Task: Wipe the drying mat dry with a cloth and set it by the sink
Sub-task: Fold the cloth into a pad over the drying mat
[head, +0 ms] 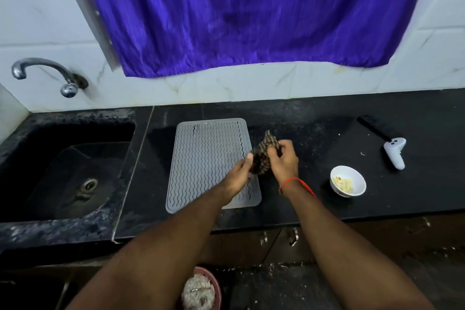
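A grey ribbed drying mat lies flat on the black counter, just right of the sink. Over the mat's right edge both hands hold a dark striped cloth, bunched up and lifted off the surface. My left hand pinches the cloth's left side with thumb and fingers. My right hand grips its right side with curled fingers; a red thread circles that wrist. My left forearm hides the mat's lower right corner.
A tap juts from the tiled wall above the sink. On the counter to the right stand a small white bowl with food scraps and a white controller. A purple curtain hangs behind. A bin sits on the floor.
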Available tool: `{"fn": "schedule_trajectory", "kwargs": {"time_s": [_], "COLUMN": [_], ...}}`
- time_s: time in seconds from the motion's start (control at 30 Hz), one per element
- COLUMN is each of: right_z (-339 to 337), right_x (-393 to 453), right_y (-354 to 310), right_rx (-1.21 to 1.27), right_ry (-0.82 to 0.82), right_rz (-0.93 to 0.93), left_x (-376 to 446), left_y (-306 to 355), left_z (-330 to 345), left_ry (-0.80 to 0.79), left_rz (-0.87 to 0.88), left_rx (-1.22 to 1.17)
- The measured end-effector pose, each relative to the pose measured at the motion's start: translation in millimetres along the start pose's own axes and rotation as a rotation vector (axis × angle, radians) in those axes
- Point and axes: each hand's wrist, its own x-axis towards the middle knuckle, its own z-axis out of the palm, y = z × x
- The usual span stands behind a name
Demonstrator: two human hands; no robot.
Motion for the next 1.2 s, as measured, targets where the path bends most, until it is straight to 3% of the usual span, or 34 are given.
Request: {"fn": "schedule_trajectory", "kwargs": {"time_s": [0.2, 0.4, 0.53, 0.7, 0.9, 0.97, 1.13, 1.2], "right_z": [60, 97, 116, 144, 173, 179, 191, 196], "right_x": [-7, -33, -54, -84, -101, -102, -109, -118], "right_y": [-60, -97, -109, -130, -152, -154, -157, -160], "right_rx": [0.407, 0.666, 0.589, 0.239, 0.183, 0.137, 0.301, 0.323], "right_ry": [-0.159, -0.483, -0.582, -0.764, -0.574, -0.606, -0.885, -0.973], "right_rz": [0.22, 0.298, 0.17, -0.019, -0.131, -0.093, 0.213, 0.255], "left_x": [-10, -40, -61, -78, -89, -95, -111, -114], "left_y": [29, 31, 21, 5, -13, -11, -3, 0], "left_z": [-50, -118, -153, -186, -229, -238, -252, -255], "left_ry": [0.012, 0.069, 0.03, 0.05, 0.151, 0.139, 0.091, 0.193], "left_rz": [0.015, 0.094, 0.095, 0.121, 0.182, 0.181, 0.146, 0.175], "left_rx": [-0.474, -0.653, -0.715, -0.778, -0.873, -0.873, -0.662, -0.527]}}
